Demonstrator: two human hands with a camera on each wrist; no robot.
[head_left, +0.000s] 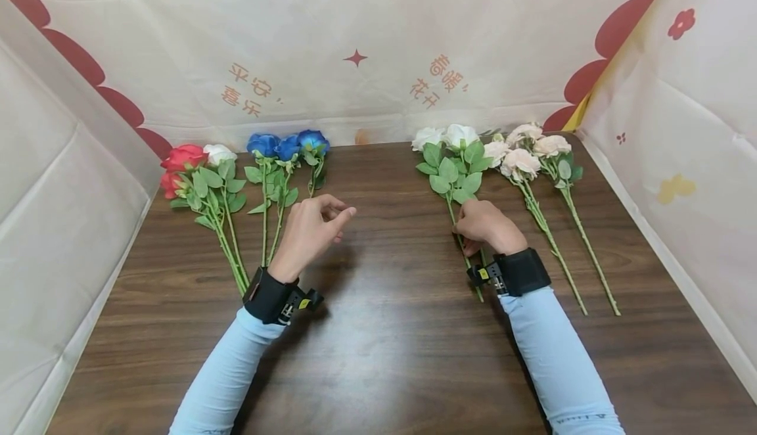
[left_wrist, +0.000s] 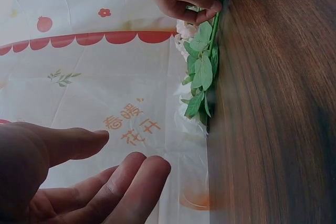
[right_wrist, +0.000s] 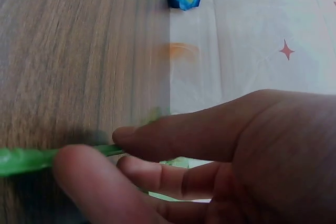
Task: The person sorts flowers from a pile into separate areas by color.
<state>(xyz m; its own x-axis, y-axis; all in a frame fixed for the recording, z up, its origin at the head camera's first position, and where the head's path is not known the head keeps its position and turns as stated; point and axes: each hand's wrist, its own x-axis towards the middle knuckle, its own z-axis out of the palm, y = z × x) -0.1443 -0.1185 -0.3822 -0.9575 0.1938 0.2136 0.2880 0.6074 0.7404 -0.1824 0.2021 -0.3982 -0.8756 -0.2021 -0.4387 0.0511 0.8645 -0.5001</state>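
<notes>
My right hand (head_left: 487, 225) pinches a green stem (right_wrist: 31, 161) of the white roses (head_left: 449, 171) at the back right, thumb on one side and fingers on the other. Their leafy heads point toward the back wall. Over the stems of the blue roses (head_left: 288, 147) hovers my left hand (head_left: 313, 231), its thumb and fingers apart and loosely bent. The left wrist view shows nothing between these fingers (left_wrist: 139, 182). Part of the blue roses' stems is hidden behind the left hand and wrist.
Red roses (head_left: 185, 159) and a white rose (head_left: 219, 154) lie at the left. Pale pink flowers (head_left: 520, 162) lie right of my right hand, long stems toward me. Printed cloth (head_left: 331, 34) walls the brown table (head_left: 384, 356) at the back and both sides.
</notes>
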